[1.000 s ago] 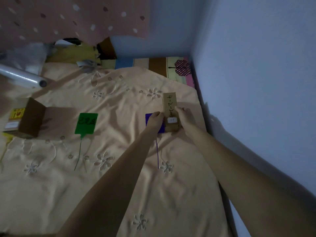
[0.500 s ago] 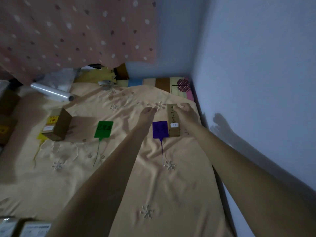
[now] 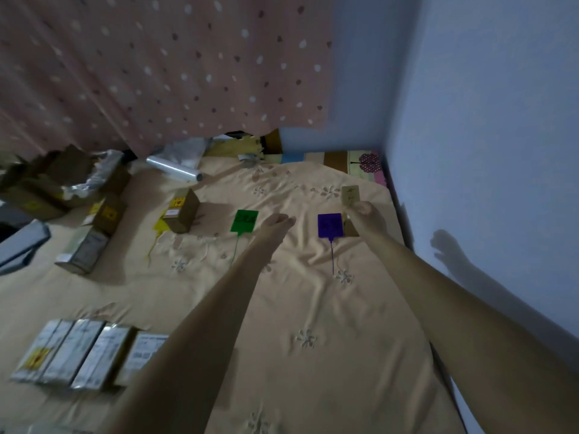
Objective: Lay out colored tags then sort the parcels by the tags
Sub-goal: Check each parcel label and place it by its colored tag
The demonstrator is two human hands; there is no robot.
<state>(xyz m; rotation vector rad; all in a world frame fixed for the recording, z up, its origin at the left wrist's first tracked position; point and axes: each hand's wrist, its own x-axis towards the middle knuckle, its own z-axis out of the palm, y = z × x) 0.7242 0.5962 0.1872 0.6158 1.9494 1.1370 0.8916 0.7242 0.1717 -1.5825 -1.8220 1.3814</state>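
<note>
Three coloured tags lie in a row on the beige bedsheet: a yellow tag (image 3: 160, 226), a green tag (image 3: 244, 220) and a purple tag (image 3: 329, 225). A brown cardboard parcel (image 3: 184, 209) sits on the yellow tag. A narrow brown parcel (image 3: 350, 195) with handwriting lies just right of the purple tag. My right hand (image 3: 366, 216) grips it across its middle. My left hand (image 3: 277, 225) hovers between the green and purple tags, fingers straight, holding nothing.
Several wrapped parcels (image 3: 78, 355) stand in a row at the lower left. More boxes (image 3: 97, 214) and a silver-wrapped parcel (image 3: 84, 252) pile up at the left. A roll of clear film (image 3: 174, 169) lies at the back. The wall (image 3: 470, 183) borders the bed's right side.
My left hand let go of the narrow parcel and drew left, off the purple tag. My right hand stayed on the parcel beside that tag. The view widened leftward.
</note>
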